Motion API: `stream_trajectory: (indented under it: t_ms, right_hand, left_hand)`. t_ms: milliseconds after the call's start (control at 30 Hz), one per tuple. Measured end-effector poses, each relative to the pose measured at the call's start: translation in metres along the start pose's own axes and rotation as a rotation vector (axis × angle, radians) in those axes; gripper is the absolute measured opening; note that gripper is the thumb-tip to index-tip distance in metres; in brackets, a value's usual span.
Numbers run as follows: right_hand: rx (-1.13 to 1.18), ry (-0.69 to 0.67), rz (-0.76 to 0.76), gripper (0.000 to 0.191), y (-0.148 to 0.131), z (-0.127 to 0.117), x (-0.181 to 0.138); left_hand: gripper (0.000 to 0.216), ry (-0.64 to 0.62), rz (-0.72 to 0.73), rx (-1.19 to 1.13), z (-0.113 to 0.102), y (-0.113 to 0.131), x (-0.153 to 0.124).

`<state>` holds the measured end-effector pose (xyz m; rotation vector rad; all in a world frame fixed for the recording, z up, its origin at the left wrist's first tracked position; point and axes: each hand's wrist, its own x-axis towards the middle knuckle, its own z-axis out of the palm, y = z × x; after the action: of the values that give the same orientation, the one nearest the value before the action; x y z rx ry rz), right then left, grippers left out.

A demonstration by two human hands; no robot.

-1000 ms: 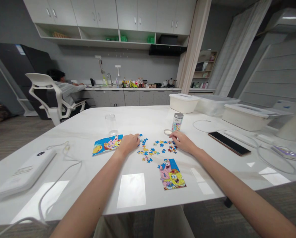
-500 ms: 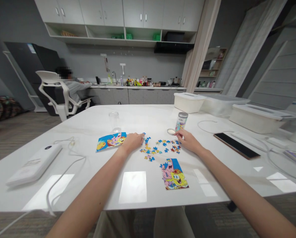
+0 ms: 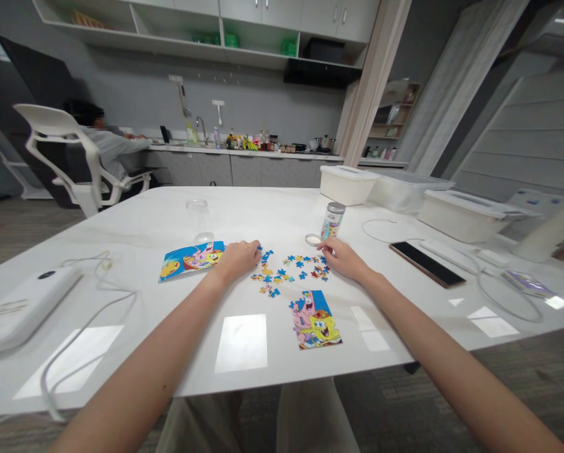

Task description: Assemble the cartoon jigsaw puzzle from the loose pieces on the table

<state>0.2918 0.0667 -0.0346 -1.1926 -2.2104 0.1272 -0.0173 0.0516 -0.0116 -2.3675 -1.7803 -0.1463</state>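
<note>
Head view shows your part-joined puzzle [image 3: 316, 319] by the near edge of the table [image 3: 263, 217], loose pieces [image 3: 303, 275] between your left hand [image 3: 241, 257] and right hand [image 3: 341, 258], grips unclear, so slide pieces flat, one by one.

The head view has tipped down and rightward: puzzle pieces [image 3: 303, 275] and desk [image 3: 263, 214] appear higher and farther left, cabinets [image 3: 327, 17] more cropped.

On my monitor I see loose, pale beige trousers [image 3: 313, 415] and two slim, bare forearms [image 3: 187, 340] (a small dark spot [image 3: 164, 386] marks the left).
</note>
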Motion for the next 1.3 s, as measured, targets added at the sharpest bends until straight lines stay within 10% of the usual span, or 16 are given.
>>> stream_trajectory:
  t_ms: [1300]
  right_hand:
    - [0.093,0.095,0.389,0.024,0.006,-0.013,-0.001]
  left_hand:
    - [0.038,0.000,0.054,0.017,0.002,-0.003,0.003]
